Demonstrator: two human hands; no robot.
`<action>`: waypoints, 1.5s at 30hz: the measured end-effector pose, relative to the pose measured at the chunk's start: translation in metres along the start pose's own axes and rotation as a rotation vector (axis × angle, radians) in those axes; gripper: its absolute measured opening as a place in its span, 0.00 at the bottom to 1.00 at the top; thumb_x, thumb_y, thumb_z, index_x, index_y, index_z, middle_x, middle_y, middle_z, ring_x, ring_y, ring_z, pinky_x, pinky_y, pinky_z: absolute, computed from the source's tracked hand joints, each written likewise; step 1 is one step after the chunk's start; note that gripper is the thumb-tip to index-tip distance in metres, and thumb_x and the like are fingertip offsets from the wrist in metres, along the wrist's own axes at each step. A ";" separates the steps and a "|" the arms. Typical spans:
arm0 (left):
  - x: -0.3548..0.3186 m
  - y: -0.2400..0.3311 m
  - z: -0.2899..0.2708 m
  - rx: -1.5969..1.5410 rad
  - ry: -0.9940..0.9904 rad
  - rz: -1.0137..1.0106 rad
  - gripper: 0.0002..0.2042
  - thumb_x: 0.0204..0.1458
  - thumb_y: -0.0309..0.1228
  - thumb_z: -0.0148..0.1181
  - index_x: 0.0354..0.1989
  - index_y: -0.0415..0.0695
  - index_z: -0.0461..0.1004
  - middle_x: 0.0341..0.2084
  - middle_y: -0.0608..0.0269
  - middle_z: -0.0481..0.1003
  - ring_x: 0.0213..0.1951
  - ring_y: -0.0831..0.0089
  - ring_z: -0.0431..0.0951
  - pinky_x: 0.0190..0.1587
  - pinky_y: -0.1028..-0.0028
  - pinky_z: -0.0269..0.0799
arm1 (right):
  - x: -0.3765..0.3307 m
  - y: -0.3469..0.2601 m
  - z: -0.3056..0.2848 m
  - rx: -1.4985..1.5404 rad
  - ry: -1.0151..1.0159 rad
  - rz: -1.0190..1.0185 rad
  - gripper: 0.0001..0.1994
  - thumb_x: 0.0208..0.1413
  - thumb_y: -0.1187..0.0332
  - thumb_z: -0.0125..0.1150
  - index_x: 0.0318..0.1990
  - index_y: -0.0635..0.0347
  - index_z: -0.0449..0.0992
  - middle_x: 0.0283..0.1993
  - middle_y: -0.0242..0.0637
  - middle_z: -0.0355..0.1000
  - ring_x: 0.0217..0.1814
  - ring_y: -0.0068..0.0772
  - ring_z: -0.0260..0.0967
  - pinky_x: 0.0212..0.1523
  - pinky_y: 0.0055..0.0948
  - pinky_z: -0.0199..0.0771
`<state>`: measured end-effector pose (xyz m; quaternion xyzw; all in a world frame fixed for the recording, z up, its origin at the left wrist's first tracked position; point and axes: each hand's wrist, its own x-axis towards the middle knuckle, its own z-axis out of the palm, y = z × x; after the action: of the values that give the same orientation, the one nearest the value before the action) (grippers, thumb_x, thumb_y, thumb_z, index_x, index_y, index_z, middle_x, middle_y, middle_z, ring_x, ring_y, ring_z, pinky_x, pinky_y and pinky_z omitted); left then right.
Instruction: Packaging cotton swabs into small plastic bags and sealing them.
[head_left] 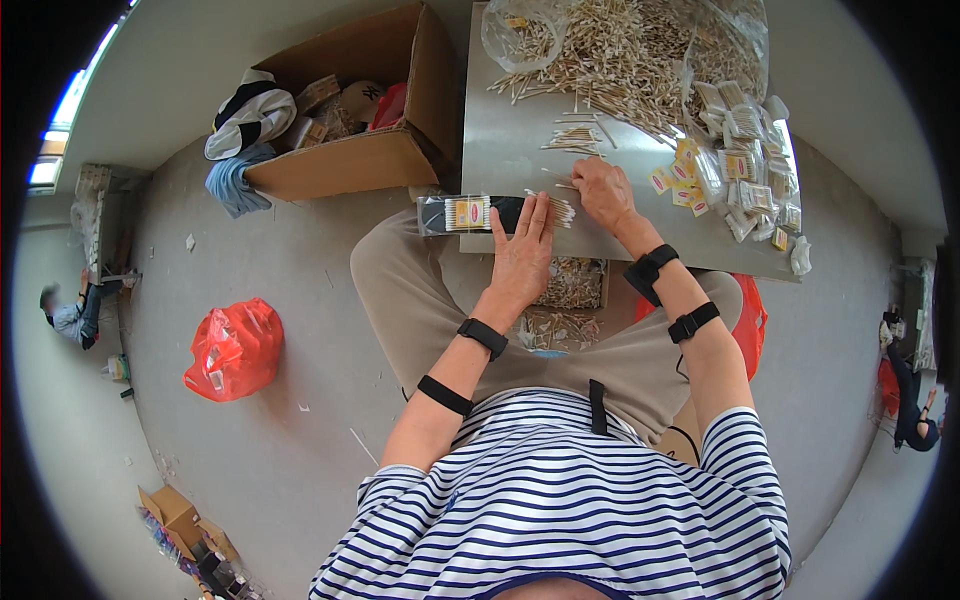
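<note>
Now we press our left hand, fingers flat and together, on the black rectangular packet at the grey metal surface edge, right hand fingers pinched on thin wooden sticks; best keep the sticks aligned.

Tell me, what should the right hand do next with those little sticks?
Probably slide the sticks under the right hand toward the black packet. The left hand lies flat on that packet, a bundle of sticks already pokes from its end, and more loose sticks lie just beyond.
</note>
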<state>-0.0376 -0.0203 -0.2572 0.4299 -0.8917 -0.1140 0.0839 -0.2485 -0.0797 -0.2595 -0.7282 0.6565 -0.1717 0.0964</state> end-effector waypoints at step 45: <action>0.006 -0.025 -0.022 -0.153 0.007 0.024 0.53 0.34 0.34 0.72 0.74 0.36 0.53 0.77 0.50 0.48 0.78 0.56 0.45 0.74 0.34 0.31 | -0.069 -0.072 0.038 -0.168 -0.029 0.068 0.59 0.37 0.60 0.78 0.76 0.67 0.47 0.82 0.53 0.38 0.85 0.53 0.32 0.81 0.52 0.36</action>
<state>-0.0172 -0.0431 -0.2423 0.4121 -0.8851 -0.1792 0.1207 -0.1729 -0.0060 -0.2765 -0.7135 0.6913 -0.1023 0.0503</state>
